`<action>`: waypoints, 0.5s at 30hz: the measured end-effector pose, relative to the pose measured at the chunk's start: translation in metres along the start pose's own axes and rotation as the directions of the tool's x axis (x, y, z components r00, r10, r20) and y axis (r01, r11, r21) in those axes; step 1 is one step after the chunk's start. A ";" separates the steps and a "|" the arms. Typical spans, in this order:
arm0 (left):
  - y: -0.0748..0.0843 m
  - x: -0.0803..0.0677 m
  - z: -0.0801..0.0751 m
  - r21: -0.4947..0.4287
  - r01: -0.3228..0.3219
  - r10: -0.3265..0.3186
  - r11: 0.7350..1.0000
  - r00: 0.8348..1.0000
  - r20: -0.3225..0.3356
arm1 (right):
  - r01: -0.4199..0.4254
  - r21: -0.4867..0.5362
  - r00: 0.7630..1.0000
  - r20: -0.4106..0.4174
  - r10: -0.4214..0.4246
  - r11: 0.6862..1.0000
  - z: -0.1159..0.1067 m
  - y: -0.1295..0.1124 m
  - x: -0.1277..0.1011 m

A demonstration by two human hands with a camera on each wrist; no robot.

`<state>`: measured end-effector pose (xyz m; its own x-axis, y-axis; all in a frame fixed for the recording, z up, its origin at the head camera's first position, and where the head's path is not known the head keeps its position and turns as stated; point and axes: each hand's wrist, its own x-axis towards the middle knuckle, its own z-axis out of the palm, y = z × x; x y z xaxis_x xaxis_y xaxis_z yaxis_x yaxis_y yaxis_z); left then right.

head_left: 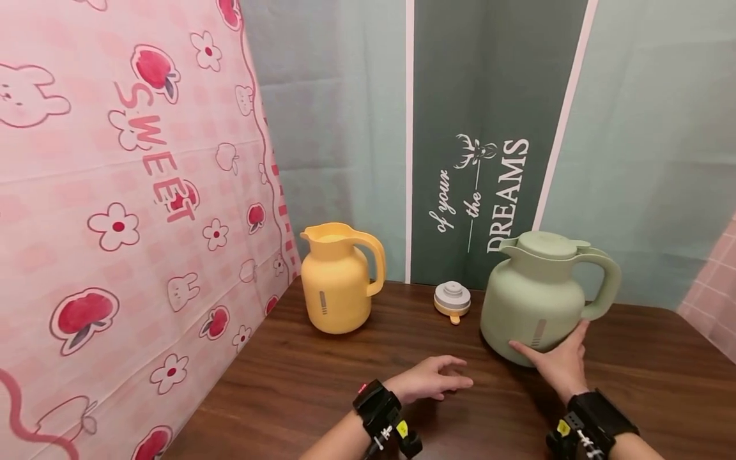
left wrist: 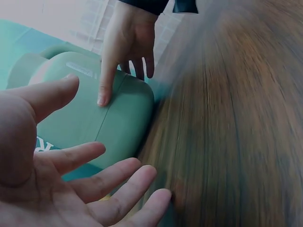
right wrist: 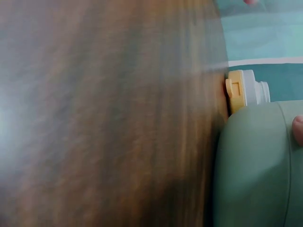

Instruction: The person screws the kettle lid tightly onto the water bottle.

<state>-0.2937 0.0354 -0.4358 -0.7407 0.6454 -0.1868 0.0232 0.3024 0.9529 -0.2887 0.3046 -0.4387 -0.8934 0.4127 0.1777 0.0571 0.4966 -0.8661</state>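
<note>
A sage-green jug (head_left: 535,297) with its lid on stands at the right of the brown wooden table (head_left: 322,390). My right hand (head_left: 556,361) lies flat against its lower front, fingers straight; the left wrist view shows those fingers (left wrist: 106,80) on the green jug (left wrist: 113,113). My left hand (head_left: 428,378) hovers open above the table just left of that jug, holding nothing, palm spread in the left wrist view (left wrist: 71,189). A yellow jug (head_left: 336,278) without a lid stands at the back left. Its white-and-yellow lid (head_left: 452,300) lies between the jugs, also in the right wrist view (right wrist: 244,90).
A pink patterned cloth (head_left: 126,211) hangs along the left side of the table. Grey-green and dark green backdrops (head_left: 483,140) with white lettering stand behind it. Black wrist straps (head_left: 379,406) sit on both arms.
</note>
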 end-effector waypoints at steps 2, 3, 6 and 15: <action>-0.001 -0.005 -0.004 -0.002 0.000 0.000 1.000 1.000 0.003 | -0.021 0.000 1.000 -0.001 0.021 1.000 0.001 0.000 0.005; -0.001 -0.007 -0.006 0.004 0.002 -0.002 1.000 1.000 0.003 | -0.030 -0.001 1.000 0.001 0.030 1.000 0.001 -0.001 0.007; -0.005 -0.016 -0.013 0.038 -0.005 0.005 0.999 1.000 -0.003 | -0.038 0.001 0.999 0.014 0.038 0.999 0.002 0.001 0.012; -0.011 -0.051 -0.047 0.102 -0.039 0.050 0.994 0.994 -0.101 | -0.045 -0.016 0.999 -0.006 0.045 0.999 -0.004 0.005 0.032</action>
<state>-0.2875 -0.0334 -0.4254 -0.8028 0.5853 -0.1142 0.1208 0.3471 0.9300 -0.3149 0.3233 -0.4357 -0.8873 0.4391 0.1410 0.1045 0.4892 -0.8659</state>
